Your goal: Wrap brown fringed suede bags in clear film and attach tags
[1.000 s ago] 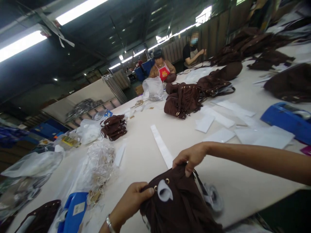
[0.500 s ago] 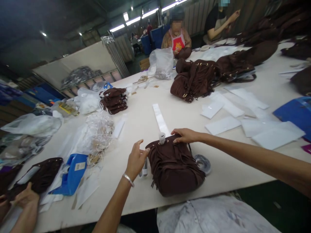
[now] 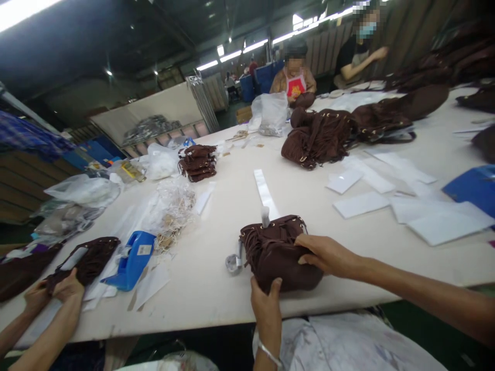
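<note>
Left hand (image 3: 266,304): thumb and fingers clasped on the near lower edge of the brown fringed bag (image 3: 276,250), wrist rising from below the table edge. Right hand (image 3: 327,255): laid over the bag's right flank, fingers curled down onto the suede, grasping it. The bag sits on the white table (image 3: 216,288) close to its near edge, directly in front of the person, mouth facing away, with a white tube (image 3: 265,215) standing out of its top. Touching the bag's left side: a small grey roll (image 3: 233,263). Just beyond it: a white strip (image 3: 265,189) lying flat. Further left: a blue tape dispenser (image 3: 133,260) beside a heap of stringed tags (image 3: 172,206). Lower left: a co-worker's hands (image 3: 65,288) on a brown piece (image 3: 91,256). Far side: a pile of fringed bags (image 3: 320,141) and white sheets (image 3: 361,203), well apart.
</note>
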A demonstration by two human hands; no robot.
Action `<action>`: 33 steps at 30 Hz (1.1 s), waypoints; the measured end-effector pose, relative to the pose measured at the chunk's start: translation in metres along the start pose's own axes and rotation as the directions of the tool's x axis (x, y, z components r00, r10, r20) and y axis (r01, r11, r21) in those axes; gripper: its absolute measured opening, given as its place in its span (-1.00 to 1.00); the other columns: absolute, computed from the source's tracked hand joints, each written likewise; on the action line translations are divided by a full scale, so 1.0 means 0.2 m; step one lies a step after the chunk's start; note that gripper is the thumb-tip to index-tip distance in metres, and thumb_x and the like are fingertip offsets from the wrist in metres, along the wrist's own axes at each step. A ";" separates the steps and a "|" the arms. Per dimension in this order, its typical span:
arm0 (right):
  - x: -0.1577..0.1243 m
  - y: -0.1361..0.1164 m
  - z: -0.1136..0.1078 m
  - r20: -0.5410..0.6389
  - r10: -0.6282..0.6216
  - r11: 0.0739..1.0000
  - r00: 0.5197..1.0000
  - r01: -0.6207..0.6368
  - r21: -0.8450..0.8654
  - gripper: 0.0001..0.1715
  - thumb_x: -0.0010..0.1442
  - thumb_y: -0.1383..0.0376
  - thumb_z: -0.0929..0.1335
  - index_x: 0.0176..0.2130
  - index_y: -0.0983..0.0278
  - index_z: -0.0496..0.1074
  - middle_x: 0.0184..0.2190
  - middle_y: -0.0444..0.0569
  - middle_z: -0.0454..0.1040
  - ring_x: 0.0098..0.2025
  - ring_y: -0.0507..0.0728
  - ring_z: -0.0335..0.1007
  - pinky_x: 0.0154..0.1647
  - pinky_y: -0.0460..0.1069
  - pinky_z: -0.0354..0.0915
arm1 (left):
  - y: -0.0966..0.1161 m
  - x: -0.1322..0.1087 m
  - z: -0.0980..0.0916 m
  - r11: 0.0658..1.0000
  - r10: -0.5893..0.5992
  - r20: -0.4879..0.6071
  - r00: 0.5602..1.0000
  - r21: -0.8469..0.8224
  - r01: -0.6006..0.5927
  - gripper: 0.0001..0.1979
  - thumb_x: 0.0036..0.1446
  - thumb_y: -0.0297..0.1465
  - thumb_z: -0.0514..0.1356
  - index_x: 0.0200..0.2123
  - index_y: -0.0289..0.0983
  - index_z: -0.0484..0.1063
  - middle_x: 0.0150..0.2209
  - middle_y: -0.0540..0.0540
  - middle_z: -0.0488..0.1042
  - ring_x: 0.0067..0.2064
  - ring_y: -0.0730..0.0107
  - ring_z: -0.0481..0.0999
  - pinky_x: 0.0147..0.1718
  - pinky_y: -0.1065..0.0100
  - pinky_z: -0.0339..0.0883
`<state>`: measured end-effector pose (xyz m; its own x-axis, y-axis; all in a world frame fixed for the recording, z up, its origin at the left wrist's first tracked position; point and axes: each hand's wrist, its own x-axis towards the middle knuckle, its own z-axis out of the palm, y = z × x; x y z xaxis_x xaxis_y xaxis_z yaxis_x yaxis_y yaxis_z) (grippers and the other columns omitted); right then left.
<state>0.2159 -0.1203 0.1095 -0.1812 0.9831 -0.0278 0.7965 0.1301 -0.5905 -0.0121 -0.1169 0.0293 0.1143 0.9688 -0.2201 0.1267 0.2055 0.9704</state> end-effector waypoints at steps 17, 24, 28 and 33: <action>-0.19 0.09 0.23 -0.210 0.254 0.954 0.944 -0.209 0.215 -0.31 0.11 0.02 0.40 0.15 0.16 0.21 -0.06 0.02 0.43 -0.20 0.18 0.39 -0.19 0.07 0.32 | -0.03 0.12 -0.11 0.972 0.160 0.125 0.979 0.155 -0.179 -0.52 0.12 -0.14 0.25 0.02 -0.28 0.33 -0.05 -0.22 0.53 -0.03 0.14 0.51 -0.03 0.15 0.36; -0.12 0.15 0.30 -0.284 0.195 0.931 0.939 -0.086 0.355 -0.77 0.15 0.20 0.37 -0.19 0.24 0.39 -0.27 -0.07 0.47 -0.21 0.16 0.36 -0.17 0.03 0.26 | -0.13 0.10 -0.03 0.993 -0.044 0.176 0.983 -0.097 0.062 -0.42 0.02 -0.18 0.33 0.07 -0.33 0.35 -0.05 -0.25 0.55 -0.12 0.12 0.57 -0.17 0.15 0.50; -0.10 0.16 0.30 -0.285 0.127 0.972 0.950 -0.061 0.229 -0.87 0.17 0.25 0.34 -0.24 0.24 0.35 -0.28 -0.06 0.47 -0.21 0.15 0.36 -0.20 0.00 0.23 | -0.14 0.12 -0.03 0.981 -0.116 0.204 0.972 -0.129 0.145 -0.44 -0.04 -0.19 0.37 0.00 -0.33 0.40 -0.11 -0.23 0.57 -0.30 0.20 0.59 -0.45 0.27 0.51; -0.08 0.19 0.36 -0.269 0.112 0.991 0.957 -0.128 -0.043 -0.87 0.22 0.25 0.28 -0.20 0.24 0.31 -0.22 0.01 0.49 -0.22 0.19 0.41 -0.25 0.00 0.20 | -0.13 0.13 -0.05 0.985 -0.105 0.158 0.982 -0.120 0.125 -0.48 0.00 -0.15 0.33 -0.05 -0.33 0.39 -0.08 -0.26 0.55 -0.25 0.15 0.59 -0.47 0.27 0.50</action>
<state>0.2080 -0.1395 0.0292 0.0710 0.9897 0.1241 0.8374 0.0084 -0.5466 -0.0231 -0.0965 -0.0004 0.2542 0.9077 -0.3339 0.0207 0.3401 0.9402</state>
